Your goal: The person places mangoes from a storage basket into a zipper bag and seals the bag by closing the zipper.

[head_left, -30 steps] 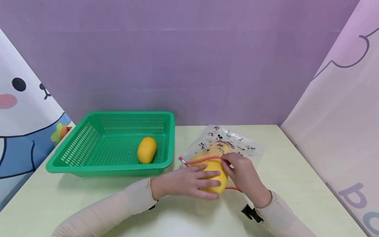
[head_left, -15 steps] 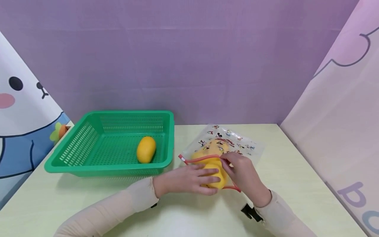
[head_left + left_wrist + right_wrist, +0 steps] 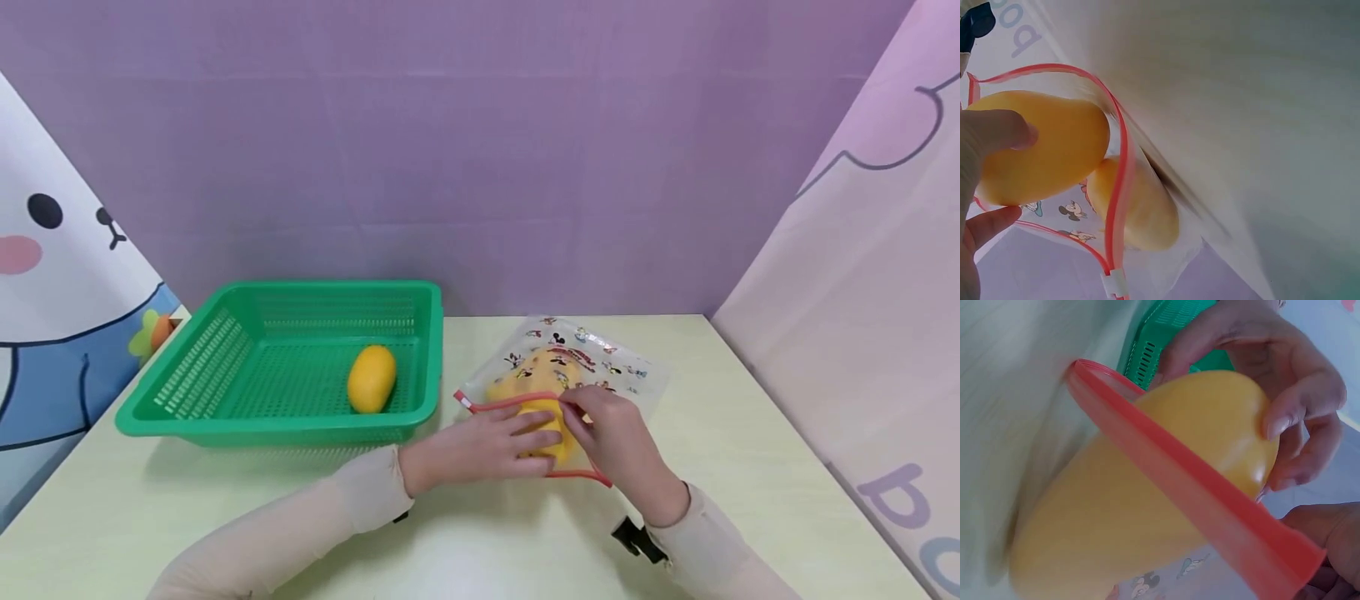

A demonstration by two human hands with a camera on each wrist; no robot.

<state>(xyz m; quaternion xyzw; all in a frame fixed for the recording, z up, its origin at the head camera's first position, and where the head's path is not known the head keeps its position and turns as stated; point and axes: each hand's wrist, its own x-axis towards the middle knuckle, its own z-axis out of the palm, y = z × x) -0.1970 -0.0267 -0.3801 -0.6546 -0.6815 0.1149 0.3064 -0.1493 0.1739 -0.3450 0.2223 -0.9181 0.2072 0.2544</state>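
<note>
My left hand (image 3: 483,447) grips a yellow mango (image 3: 1054,153) at the mouth of a clear zip bag (image 3: 633,367) printed with cartoon figures. The left wrist view has the mango between thumb and fingers, inside the bag's red-edged opening. Farther into the bag lies another mango (image 3: 1141,209), seen through the plastic. My right hand (image 3: 618,433) pinches the upper red zip edge (image 3: 517,402) between thumb and fingers. In the right wrist view this red strip (image 3: 1172,469) crosses in front of the yellow fruit. A white slider (image 3: 1114,282) sits at one corner of the zip.
To the left stands a green plastic basket (image 3: 277,432) with slotted walls, one mango (image 3: 372,379) inside it at the right. The pale table (image 3: 750,467) ends at a purple cloth backdrop (image 3: 480,167). Printed panels flank both sides.
My left hand has pushed the mango away from me, deeper into the bag's mouth, so less of it shows. My right hand has kept its hold on the zip edge.
</note>
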